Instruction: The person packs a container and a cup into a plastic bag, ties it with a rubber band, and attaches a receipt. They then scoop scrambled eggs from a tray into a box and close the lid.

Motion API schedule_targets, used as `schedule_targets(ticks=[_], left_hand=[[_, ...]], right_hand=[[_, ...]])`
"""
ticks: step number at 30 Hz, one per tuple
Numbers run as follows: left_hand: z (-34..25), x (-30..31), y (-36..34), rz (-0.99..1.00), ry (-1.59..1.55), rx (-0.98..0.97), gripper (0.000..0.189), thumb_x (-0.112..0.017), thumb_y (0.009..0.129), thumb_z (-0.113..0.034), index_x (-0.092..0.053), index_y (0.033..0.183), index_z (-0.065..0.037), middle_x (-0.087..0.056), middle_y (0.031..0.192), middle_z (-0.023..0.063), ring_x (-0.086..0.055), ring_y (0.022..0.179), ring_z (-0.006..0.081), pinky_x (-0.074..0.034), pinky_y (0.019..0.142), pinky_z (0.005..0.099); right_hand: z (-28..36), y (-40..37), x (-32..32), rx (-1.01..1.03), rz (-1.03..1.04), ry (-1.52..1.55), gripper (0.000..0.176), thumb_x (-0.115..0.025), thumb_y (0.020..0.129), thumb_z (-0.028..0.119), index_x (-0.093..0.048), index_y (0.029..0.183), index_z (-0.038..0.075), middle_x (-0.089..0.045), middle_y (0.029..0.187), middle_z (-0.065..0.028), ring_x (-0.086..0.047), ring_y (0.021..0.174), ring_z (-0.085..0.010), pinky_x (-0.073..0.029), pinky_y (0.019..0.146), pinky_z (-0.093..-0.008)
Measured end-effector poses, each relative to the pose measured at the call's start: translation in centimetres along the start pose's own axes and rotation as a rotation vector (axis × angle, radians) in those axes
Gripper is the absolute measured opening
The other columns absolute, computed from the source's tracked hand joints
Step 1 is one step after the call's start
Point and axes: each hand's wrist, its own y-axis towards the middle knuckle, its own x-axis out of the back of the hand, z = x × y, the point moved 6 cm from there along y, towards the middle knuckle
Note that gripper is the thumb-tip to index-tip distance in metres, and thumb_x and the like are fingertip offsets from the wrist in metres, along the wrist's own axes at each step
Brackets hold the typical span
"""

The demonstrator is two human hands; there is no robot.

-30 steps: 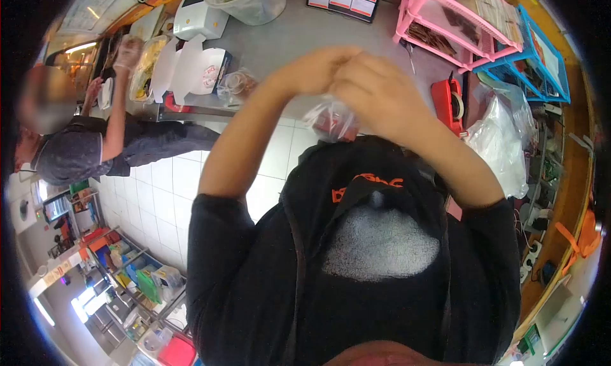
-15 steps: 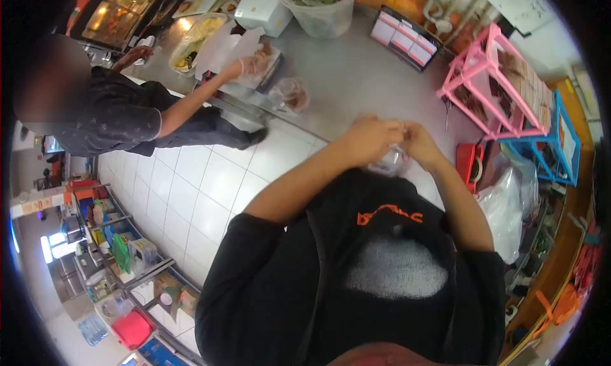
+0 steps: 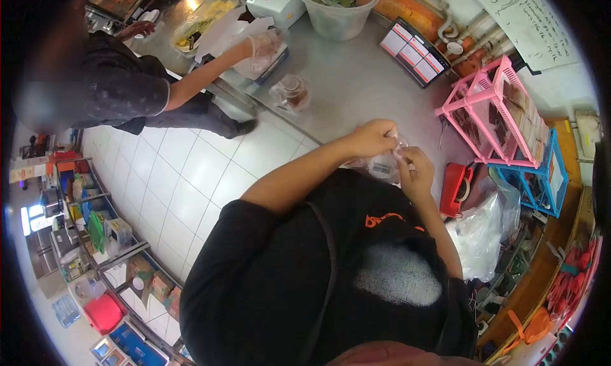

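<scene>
Pinched between the fingers of my left hand (image 3: 377, 137) is the twisted top of a clear plastic bag (image 3: 382, 167). My right hand (image 3: 417, 173) grips the same bag's neck just to the right and lower, its fingers curled. The bag hangs close against my shirt, and a white printed label shows through or on it; its contents are hard to make out. On the steel counter (image 3: 347, 79), left of my hands, sits another clear bag (image 3: 291, 93) with something brown in it.
A co-worker's gloved hand (image 3: 264, 48) works over a white box at the left. A red tape dispenser (image 3: 456, 189) and plastic bags (image 3: 477, 232) lie at my right, near a pink rack (image 3: 490, 114) and a blue rack (image 3: 544, 181). A tablet (image 3: 415, 52) and tub (image 3: 337, 16) stand behind.
My hands have drawn slightly apart, showing the bag's twisted neck between them and its label below. The whole view has shifted. The co-worker's hand stays at the white box.
</scene>
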Motion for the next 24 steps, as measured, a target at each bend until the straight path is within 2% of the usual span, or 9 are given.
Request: schedule_targets(ticks=[3, 5, 7, 8, 10, 14, 16, 19, 24], left_hand=[[0.7, -0.2, 0.7, -0.039, -0.035, 0.031, 0.018, -0.059, 0.083, -0.006, -0.048, 0.07, -0.007, -0.051, 0.067, -0.0008, -0.048, 0.062, 0.0087, -0.039, 0.055, 0.0249], [0.7, -0.4, 1.1, -0.076, -0.024, 0.019, 0.021, -0.062, 0.084, -0.009, -0.048, 0.067, -0.007, -0.051, 0.066, -0.0001, -0.048, 0.059, 0.0105, -0.038, 0.054, 0.0257], [-1.8, 0.0, 2.0, -0.151, 0.649, -0.167, 0.03, -0.065, 0.084, -0.024, -0.054, 0.062, -0.007, -0.057, 0.067, 0.0034, -0.053, 0.063, 0.0184, -0.041, 0.062, 0.0353], [-1.5, 0.1, 2.6, -0.137, 0.647, -0.161, 0.03, -0.065, 0.084, -0.024, -0.054, 0.062, -0.007, -0.057, 0.067, 0.0034, -0.053, 0.063, 0.0184, -0.041, 0.062, 0.0353], [-3.0, 0.5, 3.9, -0.26, 1.128, -0.469, 0.039, -0.063, 0.08, -0.044, -0.066, 0.062, -0.009, -0.065, 0.07, 0.0075, -0.06, 0.069, 0.0309, -0.042, 0.065, 0.0462], [-1.4, 3.0, 10.1, -0.108, 1.379, -0.172, 0.046, -0.053, 0.085, -0.053, -0.071, 0.07, -0.014, -0.067, 0.076, 0.0107, -0.061, 0.091, 0.0284, -0.038, 0.084, 0.0518], [-2.3, 3.8, 12.0, -0.07, 1.404, -0.054, 0.053, -0.05, 0.085, -0.059, -0.072, 0.075, -0.012, -0.069, 0.081, 0.0118, -0.064, 0.085, 0.032, -0.043, 0.08, 0.051], [-5.8, 2.2, 12.9, 0.092, 1.308, -0.074, 0.054, -0.053, 0.086, -0.057, -0.068, 0.071, -0.007, -0.069, 0.078, 0.0119, -0.066, 0.073, 0.0262, -0.048, 0.065, 0.0431], [-8.3, -3.4, 7.2, 0.347, 0.341, 0.037, 0.027, -0.053, 0.095, -0.029, -0.055, 0.08, -0.007, -0.063, 0.076, 0.0029, -0.055, 0.065, 0.0067, -0.046, 0.057, 0.0258]], right_hand=[[-0.3, -0.2, 0.2, -0.016, 0.021, 0.131, 0.014, -0.063, 0.081, 0.002, -0.052, 0.087, 0.004, -0.05, 0.084, -0.0092, -0.053, 0.073, -0.0191, -0.045, 0.069, -0.0276], [1.1, 0.3, 0.9, -0.012, 0.008, 0.228, 0.013, -0.063, 0.08, 0.008, -0.056, 0.09, 0.004, -0.049, 0.086, -0.0114, -0.049, 0.088, -0.0278, -0.041, 0.085, -0.034], [0.8, -0.1, 1.2, -0.023, 0.046, 0.184, 0.013, -0.063, 0.08, 0.01, -0.055, 0.09, 0.004, -0.048, 0.088, -0.0117, -0.046, 0.09, -0.0287, -0.039, 0.086, -0.0355], [0.7, -0.7, 1.2, -0.034, 0.095, 0.145, 0.014, -0.063, 0.08, 0.012, -0.055, 0.089, 0.004, -0.047, 0.091, -0.012, -0.043, 0.093, -0.0296, -0.036, 0.088, -0.0371], [0.7, -1.4, 1.9, -0.008, 0.134, 0.071, 0.016, -0.064, 0.078, 0.011, -0.054, 0.088, 0.004, -0.047, 0.089, -0.012, -0.043, 0.09, -0.0302, -0.037, 0.084, -0.038], [2.4, -1.0, 2.2, 0.112, 0.327, -0.173, 0.019, -0.064, 0.071, 0.01, -0.052, 0.084, 0.004, -0.047, 0.088, -0.0131, -0.045, 0.087, -0.0322, -0.038, 0.077, -0.0411], [3.9, -0.5, 2.4, 0.097, 0.349, -0.112, 0.018, -0.064, 0.07, 0.01, -0.052, 0.082, 0.004, -0.048, 0.087, -0.0134, -0.046, 0.087, -0.0326, -0.038, 0.077, -0.0422], [5.8, 0.4, 3.3, 0.137, 0.321, -0.064, 0.016, -0.064, 0.07, 0.009, -0.054, 0.081, 0.005, -0.049, 0.087, -0.013, -0.048, 0.087, -0.0325, -0.041, 0.076, -0.0425], [4.5, 4.0, 7.8, 0.353, 0.025, -0.303, 0.01, -0.063, 0.074, 0.008, -0.057, 0.081, 0.006, -0.054, 0.089, -0.0117, -0.053, 0.087, -0.0321, -0.044, 0.078, -0.0398]])
